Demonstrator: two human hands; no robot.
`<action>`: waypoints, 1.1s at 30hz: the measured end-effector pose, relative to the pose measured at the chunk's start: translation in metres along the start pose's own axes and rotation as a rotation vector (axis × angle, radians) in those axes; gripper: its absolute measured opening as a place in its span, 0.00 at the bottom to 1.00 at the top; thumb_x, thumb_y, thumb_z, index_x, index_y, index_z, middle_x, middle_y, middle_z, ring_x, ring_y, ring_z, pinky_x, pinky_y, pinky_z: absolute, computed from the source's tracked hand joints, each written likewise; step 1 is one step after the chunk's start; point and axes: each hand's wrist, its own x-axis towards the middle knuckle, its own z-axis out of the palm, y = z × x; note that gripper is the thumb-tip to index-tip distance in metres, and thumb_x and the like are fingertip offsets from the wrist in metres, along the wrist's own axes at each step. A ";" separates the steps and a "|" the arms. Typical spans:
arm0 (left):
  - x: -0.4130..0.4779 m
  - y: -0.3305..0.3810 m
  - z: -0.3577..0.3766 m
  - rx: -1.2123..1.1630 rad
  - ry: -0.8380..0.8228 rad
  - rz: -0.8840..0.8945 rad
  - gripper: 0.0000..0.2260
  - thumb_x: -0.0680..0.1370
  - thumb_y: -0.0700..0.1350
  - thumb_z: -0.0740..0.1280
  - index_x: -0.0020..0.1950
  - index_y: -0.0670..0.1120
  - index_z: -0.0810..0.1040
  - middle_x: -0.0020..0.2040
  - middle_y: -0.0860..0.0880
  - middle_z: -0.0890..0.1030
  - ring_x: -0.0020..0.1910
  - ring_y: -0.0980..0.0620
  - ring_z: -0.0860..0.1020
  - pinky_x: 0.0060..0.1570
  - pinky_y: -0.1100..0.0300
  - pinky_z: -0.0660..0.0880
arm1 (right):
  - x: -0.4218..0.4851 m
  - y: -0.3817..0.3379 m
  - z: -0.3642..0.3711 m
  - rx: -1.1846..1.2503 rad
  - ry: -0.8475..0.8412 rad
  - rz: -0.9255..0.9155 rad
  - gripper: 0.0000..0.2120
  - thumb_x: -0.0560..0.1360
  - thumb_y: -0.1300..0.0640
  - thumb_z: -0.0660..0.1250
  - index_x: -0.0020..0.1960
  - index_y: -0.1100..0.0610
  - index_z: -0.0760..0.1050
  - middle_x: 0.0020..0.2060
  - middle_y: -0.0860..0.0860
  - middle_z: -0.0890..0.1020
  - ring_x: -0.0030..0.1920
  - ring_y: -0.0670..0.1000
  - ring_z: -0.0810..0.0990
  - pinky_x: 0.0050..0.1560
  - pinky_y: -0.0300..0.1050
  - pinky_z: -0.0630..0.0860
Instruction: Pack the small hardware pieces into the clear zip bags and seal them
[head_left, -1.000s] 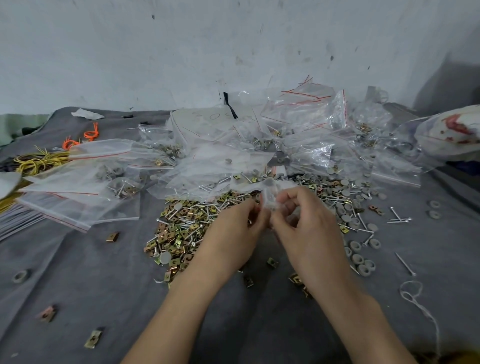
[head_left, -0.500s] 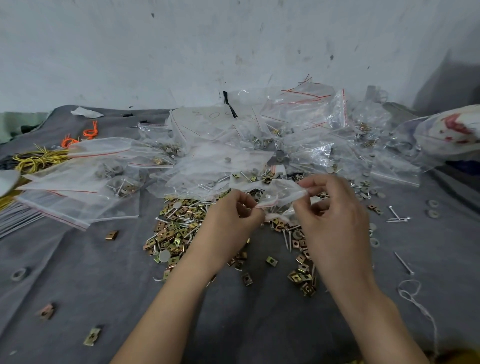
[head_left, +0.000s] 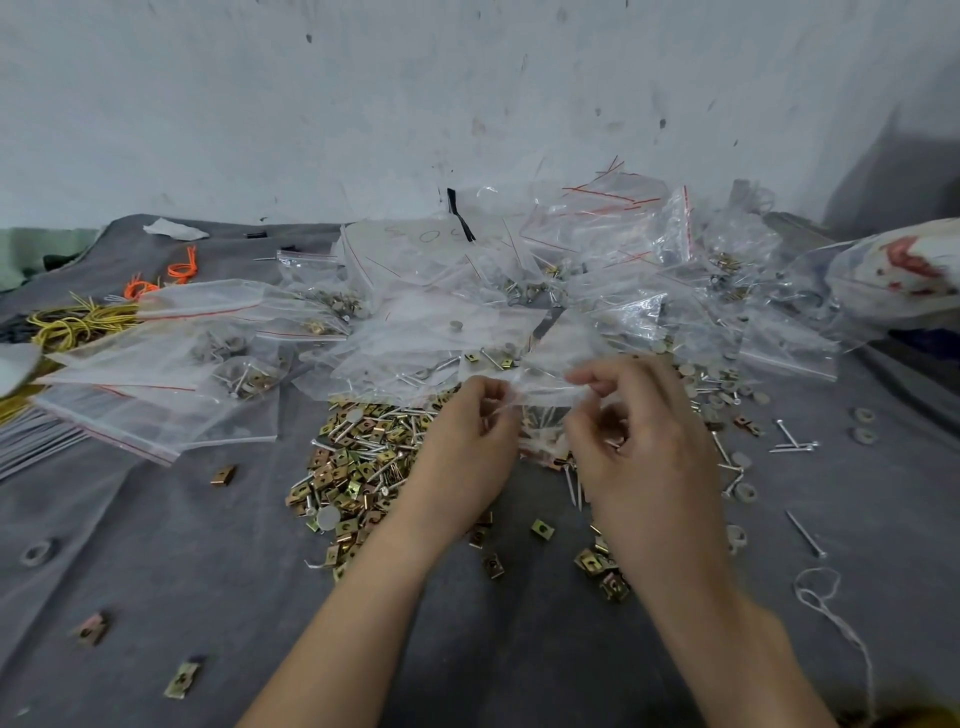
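My left hand (head_left: 470, 441) and right hand (head_left: 639, 441) both pinching a small clear zip bag (head_left: 540, 402), mouth seemingly stretched left-right, above the clip and nail pile (head_left: 358, 467), bare grey cloth (head_left: 156, 571) nearest me

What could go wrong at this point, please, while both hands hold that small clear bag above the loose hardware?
1. The small clear bag, pinched at its top between the left hand and the right hand, may still be unsealed; if tilted, its pieces could spill.
2. Anything dropped would land among the pile of clips and nails and be hard to recount.
3. The long nails could pierce the thin film.
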 end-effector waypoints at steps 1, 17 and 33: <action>-0.001 0.003 0.001 -0.066 -0.026 0.013 0.04 0.80 0.40 0.63 0.50 0.47 0.77 0.40 0.49 0.82 0.36 0.55 0.77 0.33 0.64 0.73 | -0.002 -0.005 0.003 -0.024 -0.018 -0.034 0.08 0.76 0.53 0.62 0.54 0.48 0.76 0.49 0.46 0.76 0.37 0.44 0.78 0.38 0.38 0.73; -0.006 -0.004 -0.036 0.189 -0.406 0.060 0.12 0.83 0.43 0.61 0.40 0.48 0.73 0.28 0.54 0.73 0.27 0.56 0.70 0.30 0.62 0.68 | 0.002 0.030 0.004 -0.122 -0.658 -0.166 0.58 0.66 0.26 0.70 0.77 0.34 0.30 0.78 0.35 0.47 0.76 0.34 0.34 0.78 0.44 0.32; -0.003 -0.012 -0.051 0.157 0.187 0.177 0.07 0.80 0.59 0.63 0.51 0.58 0.76 0.43 0.60 0.79 0.34 0.61 0.76 0.32 0.70 0.69 | -0.001 0.059 0.008 -0.265 -0.503 -0.094 0.39 0.74 0.43 0.62 0.81 0.45 0.49 0.57 0.46 0.72 0.57 0.51 0.71 0.61 0.51 0.70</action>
